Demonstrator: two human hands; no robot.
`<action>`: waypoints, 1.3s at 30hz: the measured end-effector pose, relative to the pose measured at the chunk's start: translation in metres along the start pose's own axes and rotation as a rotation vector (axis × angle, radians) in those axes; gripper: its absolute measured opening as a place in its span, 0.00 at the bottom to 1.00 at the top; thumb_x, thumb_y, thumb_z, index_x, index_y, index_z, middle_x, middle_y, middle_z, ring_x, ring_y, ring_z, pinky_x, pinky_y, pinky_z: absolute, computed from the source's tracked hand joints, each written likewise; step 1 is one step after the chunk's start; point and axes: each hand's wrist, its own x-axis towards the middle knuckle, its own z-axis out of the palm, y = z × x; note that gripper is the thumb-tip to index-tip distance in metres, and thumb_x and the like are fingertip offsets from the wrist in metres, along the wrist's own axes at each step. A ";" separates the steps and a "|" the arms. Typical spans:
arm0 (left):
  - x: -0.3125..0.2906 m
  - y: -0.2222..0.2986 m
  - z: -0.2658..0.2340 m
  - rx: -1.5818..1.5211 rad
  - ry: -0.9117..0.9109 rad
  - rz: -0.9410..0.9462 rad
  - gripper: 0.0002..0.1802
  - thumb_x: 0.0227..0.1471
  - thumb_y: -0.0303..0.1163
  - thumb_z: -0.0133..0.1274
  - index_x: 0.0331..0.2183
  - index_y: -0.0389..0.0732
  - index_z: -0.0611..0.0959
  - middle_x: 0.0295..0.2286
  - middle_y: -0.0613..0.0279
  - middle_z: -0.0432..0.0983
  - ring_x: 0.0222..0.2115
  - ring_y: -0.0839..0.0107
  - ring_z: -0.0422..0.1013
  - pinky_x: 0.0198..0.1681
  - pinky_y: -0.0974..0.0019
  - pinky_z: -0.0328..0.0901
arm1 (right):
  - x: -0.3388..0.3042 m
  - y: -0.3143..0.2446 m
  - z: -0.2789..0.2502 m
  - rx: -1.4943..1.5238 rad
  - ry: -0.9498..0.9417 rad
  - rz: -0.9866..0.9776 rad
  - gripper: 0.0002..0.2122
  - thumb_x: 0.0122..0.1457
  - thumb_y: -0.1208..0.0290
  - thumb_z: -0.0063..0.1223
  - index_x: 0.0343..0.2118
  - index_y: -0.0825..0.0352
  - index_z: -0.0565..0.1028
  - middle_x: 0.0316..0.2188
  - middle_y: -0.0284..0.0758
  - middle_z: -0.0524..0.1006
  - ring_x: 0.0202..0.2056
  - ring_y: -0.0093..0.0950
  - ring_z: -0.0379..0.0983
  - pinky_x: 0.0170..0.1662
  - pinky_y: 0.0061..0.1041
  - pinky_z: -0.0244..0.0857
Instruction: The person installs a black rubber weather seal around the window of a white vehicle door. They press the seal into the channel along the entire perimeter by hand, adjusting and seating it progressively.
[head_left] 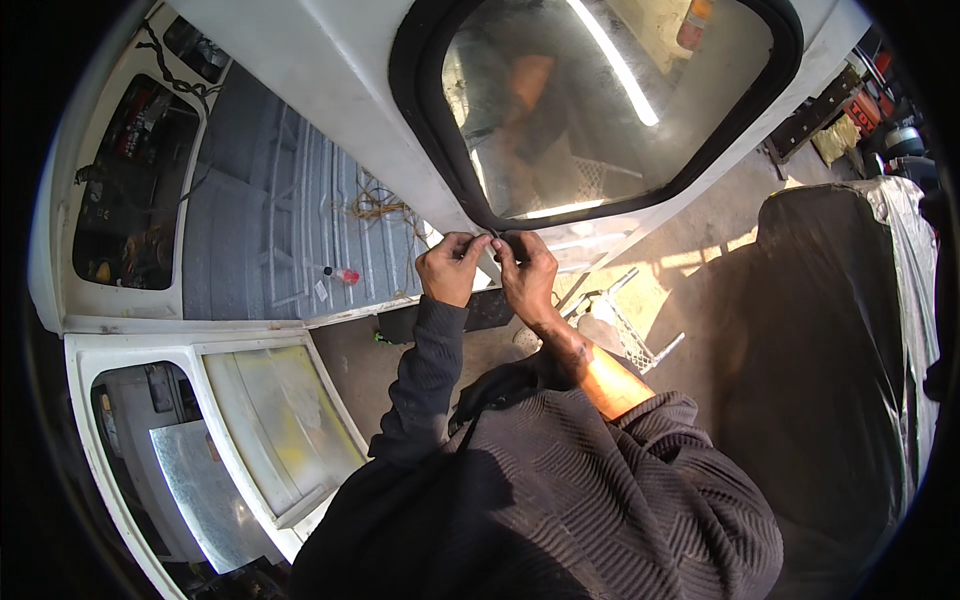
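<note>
Both hands meet at the lower left corner of a window set in a white vehicle door. A thick black rubber window seal runs around the glass. My left hand is closed in a pinch just below the seal. Close beside it, my right hand pinches with thumb and forefinger at the seal's lower edge. Something thin and small shows between the fingertips, too little of it to name. The glass is hazy and reflects a bright strip of light.
A ribbed grey cargo floor lies left, bearing a tangle of wires and a red-capped bottle. Another white door stands lower left. A white metal frame is on the floor, and a dark-covered bulky object stands right.
</note>
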 end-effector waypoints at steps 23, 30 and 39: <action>0.005 0.003 0.007 0.159 0.049 0.165 0.09 0.42 0.32 0.62 0.22 0.37 0.82 0.17 0.56 0.76 0.16 0.66 0.73 0.22 0.67 0.65 | 0.021 -0.011 -0.008 -0.255 -0.055 0.193 0.12 0.48 0.69 0.59 0.18 0.72 0.71 0.15 0.46 0.70 0.18 0.42 0.68 0.23 0.33 0.60; -0.004 0.009 0.022 0.231 0.150 0.240 0.09 0.45 0.30 0.59 0.21 0.38 0.77 0.18 0.57 0.75 0.18 0.57 0.73 0.21 0.61 0.65 | 0.022 0.010 -0.013 -0.219 -0.008 -0.195 0.11 0.48 0.75 0.60 0.20 0.70 0.67 0.16 0.41 0.68 0.17 0.39 0.68 0.19 0.32 0.61; -0.006 0.010 0.025 0.173 0.152 0.243 0.07 0.48 0.29 0.56 0.23 0.37 0.77 0.21 0.56 0.76 0.20 0.56 0.73 0.23 0.61 0.66 | 0.024 0.028 -0.012 -0.459 -0.100 -0.493 0.09 0.48 0.73 0.59 0.23 0.65 0.67 0.17 0.37 0.67 0.16 0.36 0.66 0.18 0.34 0.60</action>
